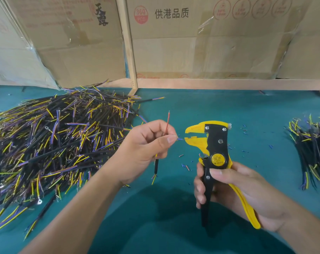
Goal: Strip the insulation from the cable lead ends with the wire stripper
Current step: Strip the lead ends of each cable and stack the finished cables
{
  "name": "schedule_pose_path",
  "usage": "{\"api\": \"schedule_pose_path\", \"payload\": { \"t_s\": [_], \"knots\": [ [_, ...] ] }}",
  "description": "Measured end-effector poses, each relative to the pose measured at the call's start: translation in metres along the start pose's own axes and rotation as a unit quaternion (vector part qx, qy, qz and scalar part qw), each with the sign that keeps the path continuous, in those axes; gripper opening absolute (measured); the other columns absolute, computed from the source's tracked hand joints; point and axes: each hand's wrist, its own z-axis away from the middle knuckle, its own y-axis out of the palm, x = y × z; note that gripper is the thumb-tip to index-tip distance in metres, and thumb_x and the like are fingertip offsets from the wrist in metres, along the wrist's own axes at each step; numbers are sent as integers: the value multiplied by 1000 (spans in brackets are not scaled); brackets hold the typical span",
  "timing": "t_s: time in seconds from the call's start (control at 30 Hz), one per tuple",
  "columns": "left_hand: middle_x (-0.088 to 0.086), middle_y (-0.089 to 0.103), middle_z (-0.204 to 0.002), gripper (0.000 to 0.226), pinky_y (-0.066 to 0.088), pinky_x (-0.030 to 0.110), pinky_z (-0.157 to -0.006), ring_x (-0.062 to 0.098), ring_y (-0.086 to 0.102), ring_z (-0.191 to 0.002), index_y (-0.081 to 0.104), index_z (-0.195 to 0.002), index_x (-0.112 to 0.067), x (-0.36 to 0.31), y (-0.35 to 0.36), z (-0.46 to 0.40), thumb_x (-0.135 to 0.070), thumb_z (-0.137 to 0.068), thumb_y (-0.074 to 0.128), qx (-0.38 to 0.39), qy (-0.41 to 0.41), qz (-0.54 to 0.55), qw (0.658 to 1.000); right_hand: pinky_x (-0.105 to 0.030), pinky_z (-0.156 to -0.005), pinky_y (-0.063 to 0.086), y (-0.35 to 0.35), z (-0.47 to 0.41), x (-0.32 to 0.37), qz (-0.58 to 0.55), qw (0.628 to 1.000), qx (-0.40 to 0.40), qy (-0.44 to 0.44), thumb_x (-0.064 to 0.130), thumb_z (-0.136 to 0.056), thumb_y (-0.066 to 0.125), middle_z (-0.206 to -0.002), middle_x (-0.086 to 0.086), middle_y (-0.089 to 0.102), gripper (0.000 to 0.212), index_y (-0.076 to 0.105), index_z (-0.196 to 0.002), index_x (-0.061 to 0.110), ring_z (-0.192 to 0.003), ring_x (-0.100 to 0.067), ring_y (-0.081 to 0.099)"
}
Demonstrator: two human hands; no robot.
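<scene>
Pinching a blue lead [179, 138] between thumb and forefinger, the left hand [148, 149] grips a black cable [156, 166] whose body hangs below the fist. A red lead [167, 123] sticks up above the knuckles. The blue tip points right, just at the mouth of the stripper [213, 154], whose yellow jaws stand slightly apart. The right hand [234, 193] grasps the stripper's handles, thumb laid across the black body, head upright. Between the hands, small insulation bits [186, 166] lie scattered on the green desk [228, 107]. Left of the left hand sprawls a big pile [54, 140] of cables; right of the right hand lies a smaller bundle [312, 149]. Cardboard boxes [192, 43] stand behind.
</scene>
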Motion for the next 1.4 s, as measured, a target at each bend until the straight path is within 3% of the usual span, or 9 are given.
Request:
{"api": "schedule_pose_path", "payload": {
  "t_s": [0.17, 0.57, 0.73, 0.93, 1.4],
  "knots": [
    [-8, 46, -62, 6, 35, 19, -55, 10, 38, -53, 66, -80, -22, 1, 3, 0, -24, -86, 66, 13, -5, 0, 1000, -46, -77, 51, -1, 1, -2, -24, 998, 52, 9, 36, -79, 82, -82, -18, 54, 38, 65, -98, 8, -73, -32, 53],
    [-5, 41, -60, 16, 33, 21, -54, 13, 31, -54, 66, -76, -22, -1, 1, -2, -16, -90, 63, -25, -16, -3, 1000, -46, -80, 50, -5, 0, -4, -22, 997, 75, 10, 42, -85, 78, -83, -17, 54, 39, 64, -101, 9, -74, -32, 53],
    [-6, 43, -62, 9, 33, 19, -54, 12, 34, -55, 65, -79, -21, 0, 4, -2, -22, -88, 66, -6, -17, -1, 1000, -47, -80, 50, -6, -1, -6, -18, 998, 65, 1, 44, -85, 78, -84, -18, 54, 43, 64, -102, 8, -74, -32, 53],
    [-4, 42, -61, 15, 29, 21, -53, 14, 32, -55, 61, -79, -20, 0, 7, -2, -11, -91, 58, 3, -21, 6, 1000, -46, -79, 51, -4, -3, -7, -19, 998, 60, 3, 45, -83, 79, -84, -18, 55, 43, 65, -101, 8, -75, -33, 53],
    [-7, 44, -63, 7, 30, 20, -55, 13, 31, -58, 56, -88, -14, 2, 8, -1, -14, -95, 56, 12, -19, -20, 1000, -47, -75, 52, -3, -6, -12, -34, 998, 50, 5, 45, -83, 79, -80, -18, 53, 44, 64, -97, 7, -71, -32, 53]
  ]
}}
